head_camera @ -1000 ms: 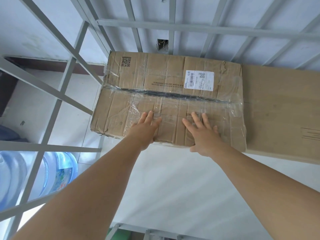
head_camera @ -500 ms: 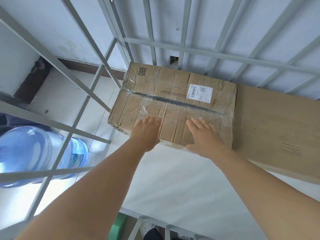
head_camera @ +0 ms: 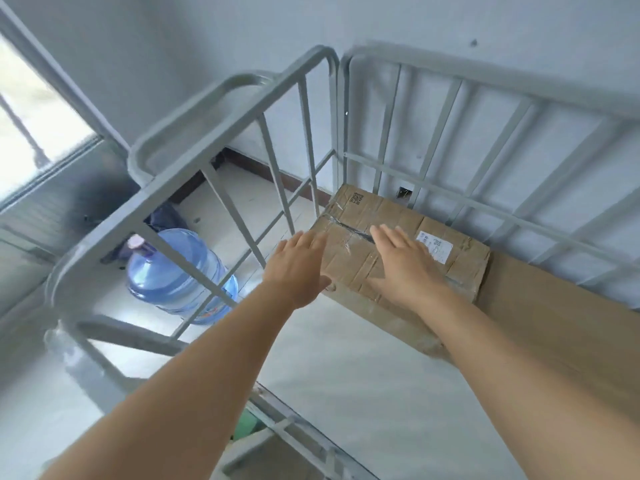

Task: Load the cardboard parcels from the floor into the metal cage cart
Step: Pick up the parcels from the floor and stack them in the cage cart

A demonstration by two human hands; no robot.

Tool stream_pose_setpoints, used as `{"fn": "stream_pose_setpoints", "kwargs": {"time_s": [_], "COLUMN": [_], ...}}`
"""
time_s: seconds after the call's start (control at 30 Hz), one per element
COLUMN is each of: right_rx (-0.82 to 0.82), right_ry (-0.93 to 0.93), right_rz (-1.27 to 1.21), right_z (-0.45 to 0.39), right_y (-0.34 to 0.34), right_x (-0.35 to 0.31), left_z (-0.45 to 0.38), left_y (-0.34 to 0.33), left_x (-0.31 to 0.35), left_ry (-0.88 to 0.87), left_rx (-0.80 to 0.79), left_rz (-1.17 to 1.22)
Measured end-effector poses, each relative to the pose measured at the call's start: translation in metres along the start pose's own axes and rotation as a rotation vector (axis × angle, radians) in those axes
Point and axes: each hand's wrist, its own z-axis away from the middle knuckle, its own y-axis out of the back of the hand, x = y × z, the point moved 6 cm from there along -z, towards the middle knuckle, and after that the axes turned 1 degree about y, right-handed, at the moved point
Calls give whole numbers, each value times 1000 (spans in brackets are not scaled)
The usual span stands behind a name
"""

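A taped cardboard parcel (head_camera: 460, 258) with a white label lies in the far left corner of the grey metal cage cart (head_camera: 239, 95). It rests on a long flat cardboard box (head_camera: 554, 306) that runs along the cart's back wall. My left hand (head_camera: 298, 268) hovers at the parcel's near left corner, fingers spread, holding nothing. Over the parcel's top my right hand (head_camera: 405, 265) is flat and open; I cannot tell whether it touches the cardboard.
The cart's pale floor (head_camera: 346, 375) lies in front of the boxes. A blue water jug (head_camera: 173, 271) stands on the tiled floor outside the left bars. The cart's front rail (head_camera: 294, 431) crosses below my arms. A white wall is behind.
Both hands have lifted back off the parcel, which stays in the corner. My head has risen and pulled back, so the cart's top rails now show.
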Motion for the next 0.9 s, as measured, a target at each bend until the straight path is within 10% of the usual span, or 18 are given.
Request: {"fn": "stream_pose_setpoints", "kwargs": {"time_s": [0.43, 0.9], "right_rx": [202, 197], "right_ry": [279, 699], "right_rz": [35, 135], "right_z": [155, 284], "right_y": [100, 99], "right_x": [-180, -331], "left_z": [230, 450], "left_y": [163, 193], "left_x": [-53, -88], "left_ry": [213, 596], "left_rx": [340, 475], "left_rz": [39, 28]}}
